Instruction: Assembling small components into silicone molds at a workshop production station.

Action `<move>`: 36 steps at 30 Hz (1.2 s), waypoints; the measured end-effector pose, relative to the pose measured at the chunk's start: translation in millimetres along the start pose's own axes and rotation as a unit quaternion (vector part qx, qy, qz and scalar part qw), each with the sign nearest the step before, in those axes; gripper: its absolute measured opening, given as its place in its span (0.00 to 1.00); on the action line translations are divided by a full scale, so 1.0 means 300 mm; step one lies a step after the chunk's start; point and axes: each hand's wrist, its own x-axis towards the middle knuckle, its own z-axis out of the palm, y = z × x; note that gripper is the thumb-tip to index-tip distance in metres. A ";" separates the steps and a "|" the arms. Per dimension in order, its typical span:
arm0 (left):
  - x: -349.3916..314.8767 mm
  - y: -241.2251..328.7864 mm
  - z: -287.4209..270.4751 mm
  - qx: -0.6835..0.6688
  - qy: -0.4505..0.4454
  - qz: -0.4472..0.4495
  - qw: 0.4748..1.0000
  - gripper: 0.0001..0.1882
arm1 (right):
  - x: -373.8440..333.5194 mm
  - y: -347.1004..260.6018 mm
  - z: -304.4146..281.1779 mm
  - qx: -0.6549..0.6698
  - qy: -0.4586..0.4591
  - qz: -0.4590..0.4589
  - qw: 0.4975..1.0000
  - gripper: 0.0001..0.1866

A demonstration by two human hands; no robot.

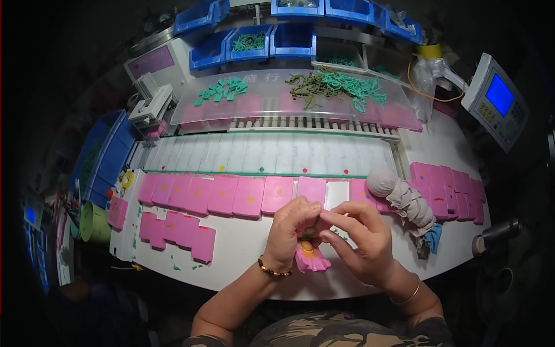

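In front of me my left hand (287,231) is closed around a pink rubber mould (313,263), bent open toward the table's near edge. Its lower flap has a wavy edge and a yellow-orange round patch. A small dark green piece (312,230) shows between my hands, partly hidden by fingers. My right hand (364,240) has its thumb and index finger pinched together at that piece, near my left thumb. Its exact hold on the piece is hard to see. Behind my hands a row of pink moulds (221,195) stretches across the table, one lying just beyond my left fingers.
More pink moulds stand at left (173,226) and right (433,188). A cloth-wrapped bundle (404,199) lies beside my right hand. Behind are a white slatted strip (272,153), a clear shelf (269,110) with green pieces, blue bins (292,41) and a control panel (497,101).
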 end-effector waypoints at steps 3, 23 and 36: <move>-0.002 0.003 -0.005 0.026 0.010 0.008 1.000 0.13 | -0.011 0.005 0.013 -0.114 -0.019 -0.076 0.990 0.20; 0.025 -0.020 -0.046 0.044 -0.071 -0.009 0.996 0.07 | 0.063 0.047 -0.009 0.127 -0.162 0.086 0.975 0.12; 0.061 -0.049 -0.084 0.057 0.006 0.058 0.997 0.08 | 0.057 0.071 0.008 0.394 -0.188 0.258 0.862 0.10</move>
